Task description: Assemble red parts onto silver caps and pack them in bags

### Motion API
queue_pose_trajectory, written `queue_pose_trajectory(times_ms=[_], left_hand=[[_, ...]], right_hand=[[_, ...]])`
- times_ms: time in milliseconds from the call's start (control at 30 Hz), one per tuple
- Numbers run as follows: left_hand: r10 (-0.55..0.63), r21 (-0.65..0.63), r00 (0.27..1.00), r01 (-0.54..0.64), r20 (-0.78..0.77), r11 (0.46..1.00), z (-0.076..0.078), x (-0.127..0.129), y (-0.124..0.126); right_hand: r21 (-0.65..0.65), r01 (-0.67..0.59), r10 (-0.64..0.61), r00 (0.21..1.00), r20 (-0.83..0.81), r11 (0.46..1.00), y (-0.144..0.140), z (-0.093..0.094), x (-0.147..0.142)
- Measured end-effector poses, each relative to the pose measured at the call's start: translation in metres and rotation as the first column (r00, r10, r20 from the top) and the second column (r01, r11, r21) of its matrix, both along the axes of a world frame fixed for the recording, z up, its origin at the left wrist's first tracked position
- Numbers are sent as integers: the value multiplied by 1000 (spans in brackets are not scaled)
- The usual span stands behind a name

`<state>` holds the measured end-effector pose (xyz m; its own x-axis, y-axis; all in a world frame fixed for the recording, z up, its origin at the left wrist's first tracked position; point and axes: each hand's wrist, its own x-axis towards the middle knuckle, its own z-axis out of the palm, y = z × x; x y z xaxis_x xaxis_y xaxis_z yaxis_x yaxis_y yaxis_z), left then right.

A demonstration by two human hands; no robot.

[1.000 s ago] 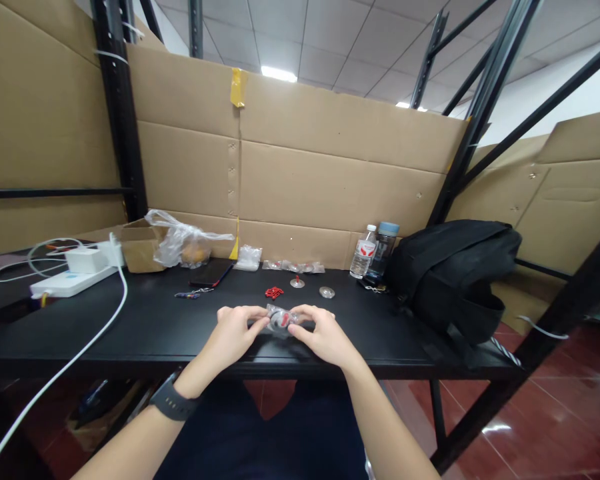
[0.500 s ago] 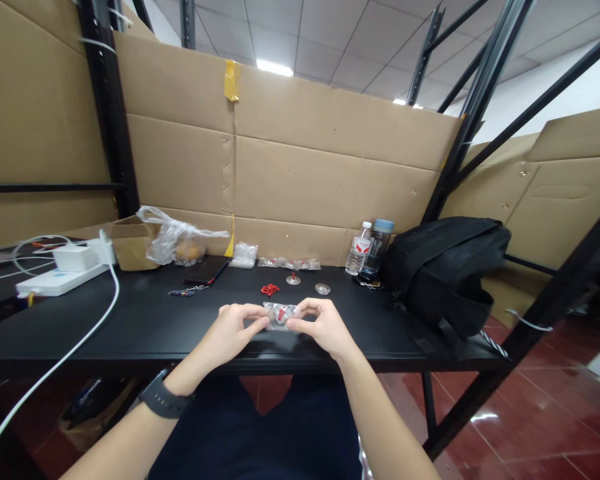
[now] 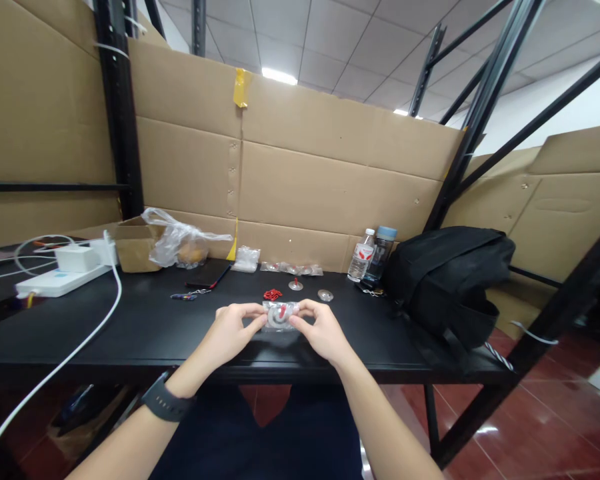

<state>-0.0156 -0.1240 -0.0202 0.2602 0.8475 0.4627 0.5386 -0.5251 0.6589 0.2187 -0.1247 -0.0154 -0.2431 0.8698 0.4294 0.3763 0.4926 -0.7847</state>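
Clear packet (image 3: pixel 279 316) — pinched by both hands.

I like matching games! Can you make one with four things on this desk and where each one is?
Things:
1. small clear bag
2. black backpack
3. white power strip
4. water bottle

Places:
A. far left of the table
B. pinched between the left hand and right hand
C. at the back, beside a blue-capped bottle
D. right end of the table

Pairs: 1-B, 2-D, 3-A, 4-C
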Motion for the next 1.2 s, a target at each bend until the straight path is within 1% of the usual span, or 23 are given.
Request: queue_pose_trajectory(times_ms=[33,100,133,167,200,233,267,300,333,400,467,567,633,700,767,833,933,967,1033,1100,1167,1200], left_hand=[[56,55,998,-53,-42,997,0,-2,2],[197,179,972,-172,-132,969,-1,-7,5],[252,222,951,-211,-177,952,-3,-9,8],[280,243,933,-224,-225,944,-6,-11,9],[278,243,920,-214,-275,946,-9,-13,11],[261,231,910,-193,-320,954,-12,-13,12],[247,221,901,-176,-356,959,-15,-13,13],[241,221,890,-165,-386,961,-17,-12,13],[248,232,878,-163,-408,959,-19,-11,12],[275,266,854,-169,-441,949,-20,-7,9],[275,280,842,-155,-463,947,-20,-5,7],[254,279,847,-132,-467,951,-19,-5,6],[252,283,848,-127,-466,951,-18,-7,7],[256,289,844,-126,-471,949,-18,-8,8],[252,286,842,-123,-476,950,-19,-9,9],[245,279,843,-118,-480,953,-19,-8,10],[240,273,838,-114,-490,955,-21,-8,12],[238,270,838,-114,-491,956,-21,-8,12],[228,258,842,-110,-489,960,-21,-9,13],[212,246,850,-101,-482,964,-22,-9,13],[202,241,854,-93,-479,966,-21,-10,13],[202,241,854,-93,-479,966,-21,-10,12]], right_hand=[[17,12,-13,1000,14,1000,10,1,-3],[37,30,-32,999,36,999,38,8,-9],[37,49,-51,998,44,998,57,14,-12],[24,108,-109,992,63,994,77,22,-16],[2,175,-175,979,105,984,99,30,-19],[-22,265,-258,952,166,964,120,39,-23],[-38,358,-338,906,253,933,142,47,-27],[-29,433,-394,845,361,901,161,54,-31],[-17,485,-420,774,473,874,178,60,-35],[-17,536,-447,720,531,844,204,68,-43],[-19,573,-462,680,569,819,218,69,-48],[9,604,-482,627,612,797,223,65,-47],[55,577,-476,612,631,815,218,65,-37],[80,496,-418,624,660,865,208,67,-19],[65,394,-325,640,696,917,195,72,2],[50,287,-235,658,716,957,181,75,23],[45,120,-116,690,714,992,163,68,46],[35,92,-89,694,714,995,160,63,51],[-2,100,-67,688,723,995,155,52,61],[-81,147,-40,675,737,986,152,44,71],[-183,188,14,658,753,965,149,39,84],[-193,211,8,653,757,958,148,37,90]])
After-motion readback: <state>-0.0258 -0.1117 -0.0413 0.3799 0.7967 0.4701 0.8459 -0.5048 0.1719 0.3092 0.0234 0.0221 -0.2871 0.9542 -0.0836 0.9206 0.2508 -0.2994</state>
